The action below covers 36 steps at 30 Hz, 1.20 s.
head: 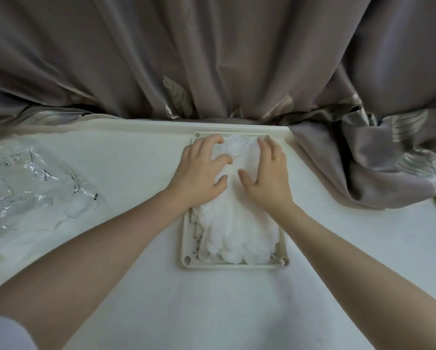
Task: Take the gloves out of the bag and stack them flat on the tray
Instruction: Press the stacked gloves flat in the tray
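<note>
Head: both hands (198, 170) (267, 178) flat (fingers spread) on gloves (239, 228).

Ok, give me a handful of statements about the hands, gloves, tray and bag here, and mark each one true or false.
1. Both hands rest on the white gloves in the tray. True: left hand, right hand.
2. The clear plastic bag lies right of the tray. False: it lies to the left, apart from the tray.
3. The right hand wears a ring. True.
4. The left hand is lifting a glove up off the tray. False: it presses on the pile with spread fingers.
5. The tray sits near the table's far edge, by the curtain. True.
</note>
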Available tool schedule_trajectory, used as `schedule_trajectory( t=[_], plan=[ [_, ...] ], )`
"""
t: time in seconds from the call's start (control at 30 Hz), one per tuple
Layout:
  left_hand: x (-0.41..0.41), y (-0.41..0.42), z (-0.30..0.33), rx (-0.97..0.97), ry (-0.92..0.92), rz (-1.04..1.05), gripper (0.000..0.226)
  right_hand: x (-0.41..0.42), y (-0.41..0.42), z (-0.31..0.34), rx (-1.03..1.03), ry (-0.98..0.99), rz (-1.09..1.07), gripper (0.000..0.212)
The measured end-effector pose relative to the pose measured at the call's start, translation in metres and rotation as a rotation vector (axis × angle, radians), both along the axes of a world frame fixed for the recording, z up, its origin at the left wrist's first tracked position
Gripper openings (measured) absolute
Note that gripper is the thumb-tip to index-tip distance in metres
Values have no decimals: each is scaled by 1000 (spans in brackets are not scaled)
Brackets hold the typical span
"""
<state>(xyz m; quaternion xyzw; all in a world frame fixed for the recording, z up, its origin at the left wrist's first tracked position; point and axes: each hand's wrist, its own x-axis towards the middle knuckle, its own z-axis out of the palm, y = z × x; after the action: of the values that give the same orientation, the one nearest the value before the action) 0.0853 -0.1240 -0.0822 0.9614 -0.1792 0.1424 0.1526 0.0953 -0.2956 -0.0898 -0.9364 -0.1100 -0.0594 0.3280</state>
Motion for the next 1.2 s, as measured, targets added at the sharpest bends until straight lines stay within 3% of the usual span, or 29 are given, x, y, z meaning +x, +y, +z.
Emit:
schedule_trajectory(
  t=[0.1, 0.2, 0.27, 0.33, 0.4, 0.47, 0.53, 0.57, 0.67, 0.77, 0.97, 1.1, 1.2],
  plan=[
    [10, -5, -4, 188, 106, -99, 41, -25, 1, -12, -92, -173, 193, 61],
    [25, -13, -3, 253, 406, 66, 55, -32, 3, -19, -357, 149, 375, 101],
    [32, -16, -2, 320, 538, 136, 68, -31, 2, -22, -513, 368, 350, 127],
    [37, -14, -1, 321, 603, 131, 78, -27, 2, -21, -574, 459, 306, 137],
    [41, -10, 8, 148, 617, 155, 73, -26, 3, -15, -624, 541, 309, 139],
    [40, -4, 24, -141, 546, 225, 63, -27, 4, -5, -639, 608, 298, 135],
    [28, 12, 40, -359, 382, 256, 59, -32, 8, 7, -641, 515, 254, 118],
    [21, 19, 45, -370, 297, 245, 55, -34, 10, 12, -624, 402, 216, 105],
    [-19, 56, 44, -156, 153, 127, 54, -51, 36, 29, -463, 75, 165, 63],
    [-54, 103, 35, -41, 154, 157, 53, -70, 78, 41, -389, 5, 282, 42],
    [-132, 202, 37, -128, 156, 294, 21, -105, 168, 35, -368, 132, 469, 31],
    [-167, 248, 32, -78, 261, 277, 9, -123, 218, 14, -322, 414, 422, 33],
    [-178, 273, 19, 9, 351, 237, 20, -136, 249, -5, -223, 568, 299, 37]
  ],
)
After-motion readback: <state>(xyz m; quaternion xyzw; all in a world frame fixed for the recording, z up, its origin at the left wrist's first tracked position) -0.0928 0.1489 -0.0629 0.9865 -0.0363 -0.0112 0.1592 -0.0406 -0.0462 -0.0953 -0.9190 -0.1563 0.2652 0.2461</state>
